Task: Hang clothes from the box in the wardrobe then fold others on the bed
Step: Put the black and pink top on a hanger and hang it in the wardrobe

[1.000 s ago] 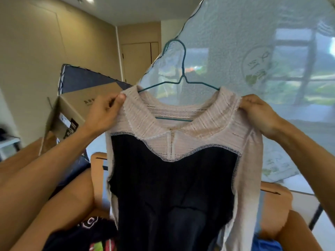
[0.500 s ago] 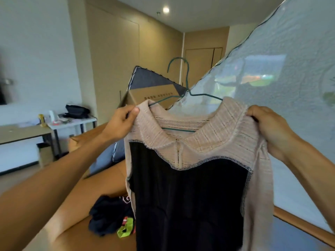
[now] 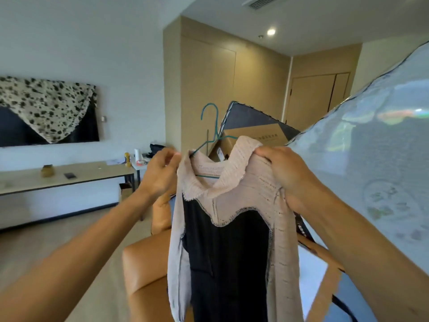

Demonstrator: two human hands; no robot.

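1. Hands hold a beige knit and black top (image 3: 227, 228) on a teal wire hanger (image 3: 210, 126)
2. Left hand (image 3: 160, 173) pinches one shoulder, right hand (image 3: 285, 175) closed over the other
3. Brown cardboard box (image 3: 253, 138) behind them, seemingly tilted

Beige-and-black top (image 3: 232, 228) hangs mid-frame on a teal hanger (image 3: 212, 133), hook upright; cardboard box (image 3: 253, 138) just behind.
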